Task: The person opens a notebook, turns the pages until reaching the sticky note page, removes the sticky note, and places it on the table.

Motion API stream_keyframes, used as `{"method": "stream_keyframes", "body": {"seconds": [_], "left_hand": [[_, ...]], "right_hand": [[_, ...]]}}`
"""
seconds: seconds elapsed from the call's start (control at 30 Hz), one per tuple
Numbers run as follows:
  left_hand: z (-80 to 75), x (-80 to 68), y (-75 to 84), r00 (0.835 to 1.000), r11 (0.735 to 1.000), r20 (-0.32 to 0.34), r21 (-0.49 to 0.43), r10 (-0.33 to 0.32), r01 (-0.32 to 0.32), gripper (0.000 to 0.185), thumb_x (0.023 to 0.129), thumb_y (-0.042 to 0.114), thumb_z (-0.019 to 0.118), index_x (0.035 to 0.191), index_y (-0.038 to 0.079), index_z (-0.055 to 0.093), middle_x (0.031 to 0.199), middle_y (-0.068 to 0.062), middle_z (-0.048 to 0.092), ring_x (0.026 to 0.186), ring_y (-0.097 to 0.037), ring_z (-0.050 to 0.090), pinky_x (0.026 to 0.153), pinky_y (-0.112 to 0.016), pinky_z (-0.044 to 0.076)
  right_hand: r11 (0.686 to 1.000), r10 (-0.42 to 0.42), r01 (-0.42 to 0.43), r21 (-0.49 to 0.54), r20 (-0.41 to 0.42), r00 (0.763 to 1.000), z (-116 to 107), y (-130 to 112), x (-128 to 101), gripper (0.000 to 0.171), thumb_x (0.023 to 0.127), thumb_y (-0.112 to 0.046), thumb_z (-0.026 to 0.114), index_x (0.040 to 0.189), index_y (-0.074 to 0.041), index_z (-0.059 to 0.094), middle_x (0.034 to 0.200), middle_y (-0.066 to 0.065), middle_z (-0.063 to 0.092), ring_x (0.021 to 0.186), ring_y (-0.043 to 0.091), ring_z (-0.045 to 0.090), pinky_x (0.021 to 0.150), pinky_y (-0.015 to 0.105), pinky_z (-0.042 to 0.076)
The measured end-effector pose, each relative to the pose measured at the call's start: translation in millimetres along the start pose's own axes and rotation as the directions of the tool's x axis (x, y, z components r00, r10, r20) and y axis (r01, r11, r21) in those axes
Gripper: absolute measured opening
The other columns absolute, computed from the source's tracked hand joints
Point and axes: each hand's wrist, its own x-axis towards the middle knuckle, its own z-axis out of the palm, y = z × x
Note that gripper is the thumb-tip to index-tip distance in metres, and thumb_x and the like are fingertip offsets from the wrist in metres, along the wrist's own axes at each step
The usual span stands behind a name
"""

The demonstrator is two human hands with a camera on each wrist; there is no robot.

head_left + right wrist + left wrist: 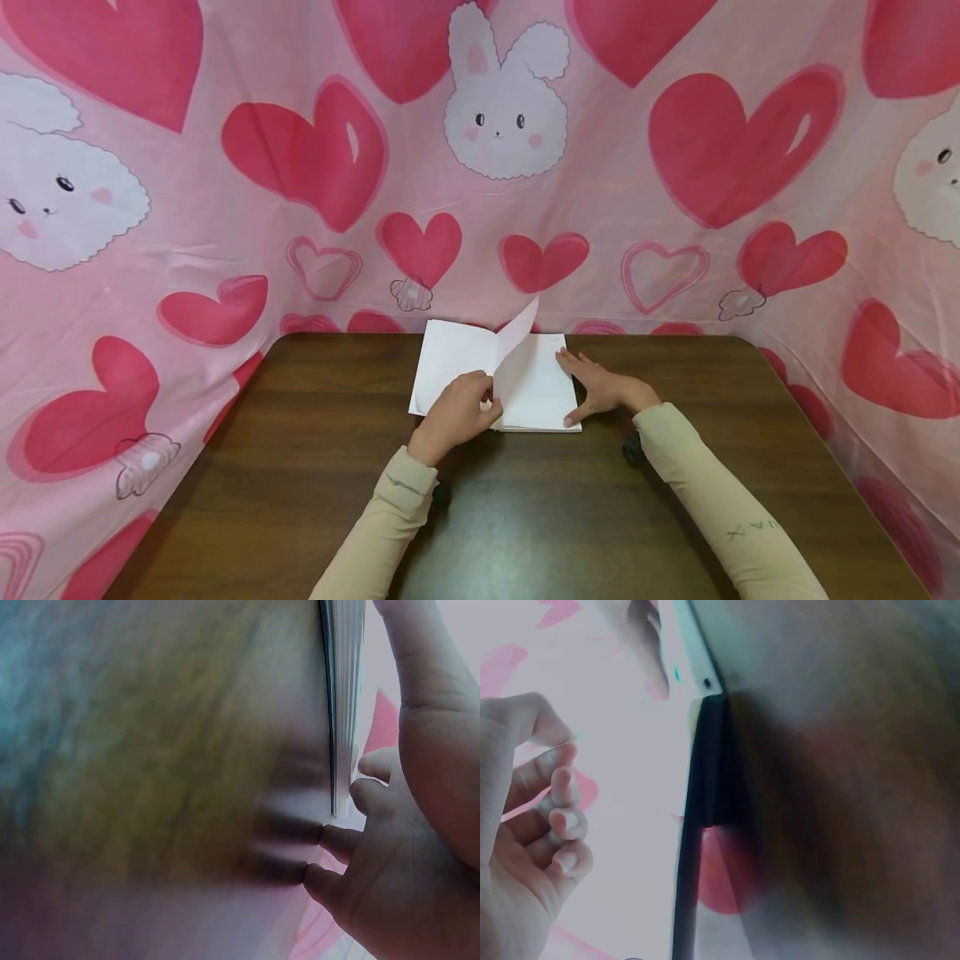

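Note:
An open book (536, 396) with blank white pages lies near the far edge of the table. One page (516, 329) stands up from the middle, its upper part leaning right. My left hand (457, 412) is over the left half and pinches the lower edge of that page between thumb and forefinger; its other fingers curl loosely in the left wrist view. My right hand (603, 390) rests at the book's right edge with fingers spread, the thumb near the lower right corner. In the right wrist view the book's stacked page edges (345, 712) show beside the right hand.
The brown wooden table (300, 500) has a rounded far edge just behind the book. A pink cloth (592, 192) printed with hearts and rabbits hangs behind the table and along both sides. Dark wrist straps (633, 450) show under the sleeves.

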Motion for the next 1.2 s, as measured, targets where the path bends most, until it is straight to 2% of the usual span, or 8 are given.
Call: {"method": "stream_keyframes", "body": {"seconds": [0.17,0.37,0.5,0.63,0.93,1.2], "left_hand": [[-11.7,3.4,2.2,0.992,1.000,-0.128,0.027,0.004,0.000,0.017,0.085,0.005,0.070,0.071,0.008,0.060,0.068,0.000,0.054,0.060,-0.010,0.047,0.056,-0.024,0.042],[-31.1,5.7,5.3,0.967,0.991,-0.239,0.124,0.083,-0.055,0.017,0.085,0.004,0.072,0.073,0.009,0.062,0.070,0.000,0.055,0.063,-0.013,0.051,0.058,-0.028,0.048],[-40.8,6.3,7.0,0.960,0.972,-0.240,0.216,0.141,-0.088,0.017,0.087,0.006,0.073,0.073,0.010,0.064,0.069,-0.001,0.055,0.063,-0.014,0.051,0.059,-0.029,0.049],[-44.6,4.6,7.5,0.963,0.960,-0.220,0.262,0.158,-0.098,0.017,0.088,0.009,0.074,0.073,0.010,0.066,0.068,-0.001,0.055,0.062,-0.014,0.051,0.059,-0.028,0.049],[-46.6,-5.2,-0.3,0.962,0.971,-0.248,0.232,0.116,-0.057,0.017,0.090,0.006,0.071,0.075,0.008,0.064,0.069,-0.003,0.055,0.063,-0.015,0.052,0.058,-0.030,0.049],[-48.8,-16.8,-16.0,0.961,0.988,-0.277,0.150,0.000,0.043,0.022,0.086,0.004,0.069,0.065,0.008,0.063,0.065,-0.001,0.057,0.059,-0.014,0.052,0.056,-0.030,0.049]], "right_hand": [[1.000,0.017,-0.017,-0.019,0.004,1.000,1.2,0.0,0.3,0.125,0.078,-0.044,0.087,0.161,0.005,0.007,0.168,0.027,-0.001,0.152,0.055,-0.002,0.117,0.073,0.007],[0.999,0.031,-0.031,-0.011,0.014,0.999,0.5,-0.2,-0.3,0.127,0.077,-0.045,0.087,0.161,0.004,0.006,0.168,0.026,-0.002,0.152,0.054,-0.003,0.117,0.073,0.005],[1.000,0.030,-0.030,-0.009,0.015,0.999,0.3,1.0,-0.2,0.127,0.077,-0.048,0.086,0.161,0.002,0.006,0.169,0.025,-0.001,0.152,0.053,-0.003,0.117,0.073,0.006],[1.000,0.027,-0.027,-0.007,0.016,1.000,0.6,1.0,-1.1,0.128,0.076,-0.049,0.086,0.161,0.002,0.006,0.169,0.026,-0.001,0.152,0.053,-0.003,0.116,0.073,0.005],[0.999,0.036,-0.036,-0.001,0.020,0.999,3.1,-0.2,-0.5,0.127,0.077,-0.046,0.087,0.161,0.003,0.005,0.168,0.026,-0.003,0.152,0.052,-0.005,0.116,0.073,0.003],[0.999,0.045,-0.045,0.000,0.026,0.999,0.4,-1.9,-1.6,0.126,0.077,-0.046,0.086,0.162,0.001,0.005,0.169,0.025,-0.001,0.152,0.053,-0.004,0.116,0.073,0.003]]}}
